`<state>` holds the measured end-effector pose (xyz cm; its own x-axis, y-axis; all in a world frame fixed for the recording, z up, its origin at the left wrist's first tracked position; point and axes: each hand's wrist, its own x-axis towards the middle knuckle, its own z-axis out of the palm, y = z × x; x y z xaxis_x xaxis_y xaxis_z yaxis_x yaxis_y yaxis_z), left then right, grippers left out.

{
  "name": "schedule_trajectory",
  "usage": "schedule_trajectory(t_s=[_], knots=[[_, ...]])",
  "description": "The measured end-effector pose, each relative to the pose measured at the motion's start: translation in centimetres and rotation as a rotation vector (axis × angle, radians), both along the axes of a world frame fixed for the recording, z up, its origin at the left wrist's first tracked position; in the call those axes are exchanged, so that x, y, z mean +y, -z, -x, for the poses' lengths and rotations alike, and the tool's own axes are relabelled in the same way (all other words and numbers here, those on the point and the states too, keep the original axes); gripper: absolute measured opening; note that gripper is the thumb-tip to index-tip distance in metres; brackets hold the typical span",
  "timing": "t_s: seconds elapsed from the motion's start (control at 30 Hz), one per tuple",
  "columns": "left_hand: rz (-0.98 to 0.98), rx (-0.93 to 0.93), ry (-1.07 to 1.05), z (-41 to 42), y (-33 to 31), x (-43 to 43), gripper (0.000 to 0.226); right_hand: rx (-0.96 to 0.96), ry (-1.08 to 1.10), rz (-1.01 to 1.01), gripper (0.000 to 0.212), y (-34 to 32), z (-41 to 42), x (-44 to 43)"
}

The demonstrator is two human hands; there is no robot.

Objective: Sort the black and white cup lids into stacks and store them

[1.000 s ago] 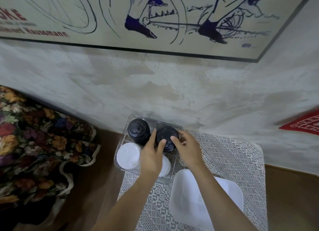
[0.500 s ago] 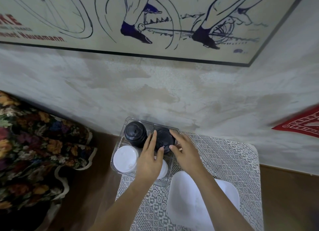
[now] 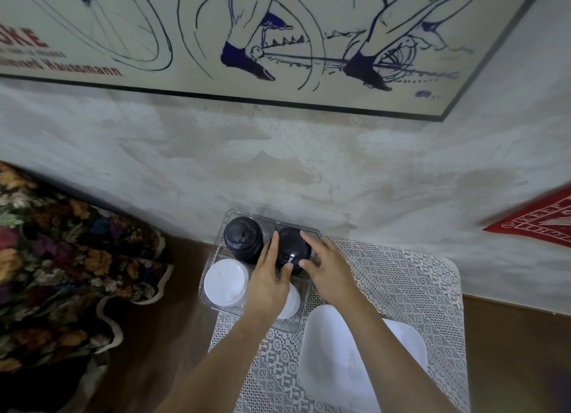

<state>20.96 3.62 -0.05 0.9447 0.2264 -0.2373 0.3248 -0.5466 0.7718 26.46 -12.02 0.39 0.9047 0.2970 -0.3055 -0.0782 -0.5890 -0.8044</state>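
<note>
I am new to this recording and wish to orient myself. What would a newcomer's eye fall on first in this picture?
First, the left hand and right hand, whose fingers clasp a black lid stack in the far right compartment of the clear organizer on the lace cloth. Beside it stands a second black stack, with a white stack in the near left compartment. Above, a large cycling poster fills the wall.
</note>
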Motion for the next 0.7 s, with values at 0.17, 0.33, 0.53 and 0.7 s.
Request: schedule_trajectory(t_s=[0.17, 0.33, 0.53, 0.7], knots=[[-0.004, -0.007, 0.018, 0.1, 0.4, -0.2, 0.073, 0.004, 0.037, -0.033, 0.064, 0.1, 0.4, 0.1], [-0.046, -0.061, -0.014, 0.6, 0.3, 0.0, 0.067, -0.052, 0.101, 0.008, 0.06, -0.7, 1.4, 0.5], [-0.09, -0.062, 0.04, 1.2, 0.4, 0.5, 0.07, -0.106, 0.12, 0.099, 0.057, -1.6, 2.5, 1.3], [-0.12, -0.038, 0.031, 1.0, 0.5, 0.4, 0.071, -0.141, 0.091, 0.151, 0.057, -1.7, 3.0, 1.2]])
